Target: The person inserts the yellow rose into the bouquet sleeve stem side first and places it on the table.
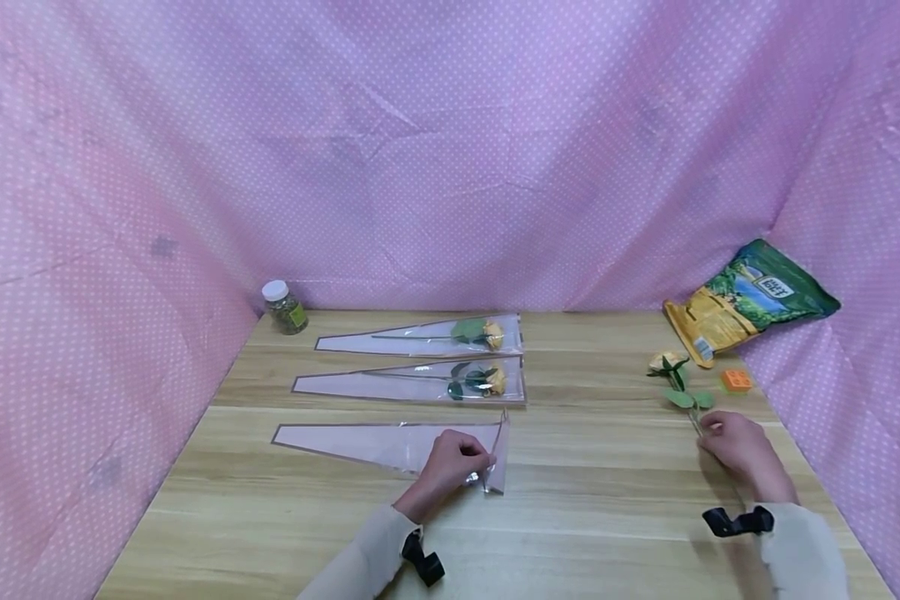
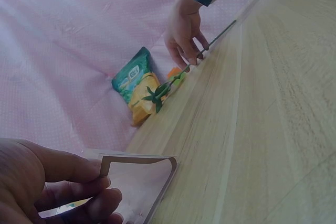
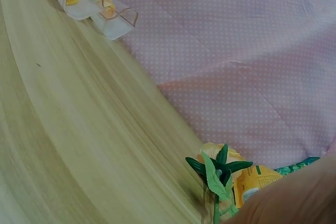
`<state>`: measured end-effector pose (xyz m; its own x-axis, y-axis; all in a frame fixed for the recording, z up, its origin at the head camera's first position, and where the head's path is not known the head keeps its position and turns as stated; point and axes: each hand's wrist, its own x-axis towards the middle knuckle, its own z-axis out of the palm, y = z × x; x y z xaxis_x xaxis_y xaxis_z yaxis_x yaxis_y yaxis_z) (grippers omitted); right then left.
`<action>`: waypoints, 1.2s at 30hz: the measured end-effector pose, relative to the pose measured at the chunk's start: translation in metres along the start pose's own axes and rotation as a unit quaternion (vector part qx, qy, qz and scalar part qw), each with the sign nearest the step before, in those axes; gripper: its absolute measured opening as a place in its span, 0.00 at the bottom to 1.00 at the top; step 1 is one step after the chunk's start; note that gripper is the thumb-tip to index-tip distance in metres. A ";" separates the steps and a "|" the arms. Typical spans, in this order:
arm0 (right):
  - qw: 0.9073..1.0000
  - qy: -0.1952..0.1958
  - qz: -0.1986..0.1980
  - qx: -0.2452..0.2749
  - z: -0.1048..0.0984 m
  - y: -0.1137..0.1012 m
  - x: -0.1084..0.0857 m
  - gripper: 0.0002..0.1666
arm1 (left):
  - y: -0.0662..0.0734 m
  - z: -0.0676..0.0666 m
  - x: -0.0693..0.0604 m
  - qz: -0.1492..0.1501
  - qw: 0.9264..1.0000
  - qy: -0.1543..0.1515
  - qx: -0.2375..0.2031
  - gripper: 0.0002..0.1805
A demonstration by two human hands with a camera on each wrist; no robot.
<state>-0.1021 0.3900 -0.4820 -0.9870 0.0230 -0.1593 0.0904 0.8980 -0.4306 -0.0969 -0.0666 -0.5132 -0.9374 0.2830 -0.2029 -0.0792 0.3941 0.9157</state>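
Note:
My left hand (image 1: 450, 463) pinches the wide end of a clear flower sleeve (image 1: 360, 439) with a brown border, nearest me on the table. In the left wrist view, the thumb and a finger hold the rim of this sleeve (image 2: 140, 159), and its mouth stands apart there. Over on the right, my right hand (image 1: 742, 450) holds the stem of a pale yellow artificial rose (image 1: 667, 363) between thumb and fingers. Its bloom points away from me. The right wrist view shows the green leaves (image 3: 215, 174) under the bloom; the fingers are mostly hidden.
Two sleeves lie farther back, each with a yellow rose inside: the middle sleeve (image 1: 345, 384) and the far sleeve (image 1: 352, 342). A white-capped jar (image 1: 288, 308) stands at the back left. A green and yellow bag (image 1: 757, 296) and an orange block (image 1: 736, 380) are at the right.

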 end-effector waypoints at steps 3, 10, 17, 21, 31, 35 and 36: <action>1.000 -0.010 0.009 0.001 0.000 -0.001 0.001 0.23 | -0.002 0.001 0.000 0.004 1.000 0.001 -0.003 0.07; 1.000 -0.008 0.005 0.000 -0.002 -0.002 0.001 0.20 | -0.002 0.002 0.000 0.008 1.000 0.005 -0.007 0.07; 0.990 -0.042 0.048 0.129 -0.004 -0.005 -0.003 0.24 | -0.001 0.001 -0.001 0.010 1.000 0.004 -0.003 0.07; 0.982 -0.039 0.057 0.177 -0.007 -0.008 -0.006 0.26 | -0.001 0.001 -0.001 0.013 1.000 0.006 -0.003 0.07; 0.960 -0.024 0.042 0.276 -0.013 -0.019 -0.012 0.29 | 0.002 0.002 -0.001 0.010 1.000 0.011 0.001 0.06; 0.942 -0.006 0.035 0.333 -0.011 -0.023 -0.015 0.26 | 0.002 0.002 -0.001 0.009 1.000 0.011 -0.003 0.06; 0.937 0.001 0.032 0.347 -0.010 -0.024 -0.015 0.22 | 0.002 0.002 -0.001 0.010 1.000 0.011 -0.002 0.07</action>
<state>-0.0903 0.3729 -0.4599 -0.9769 0.0677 -0.2027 0.2129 0.3931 -0.8945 -0.0953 -0.0645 -0.5121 -0.9463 0.2712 -0.1763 -0.0613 0.3848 0.9209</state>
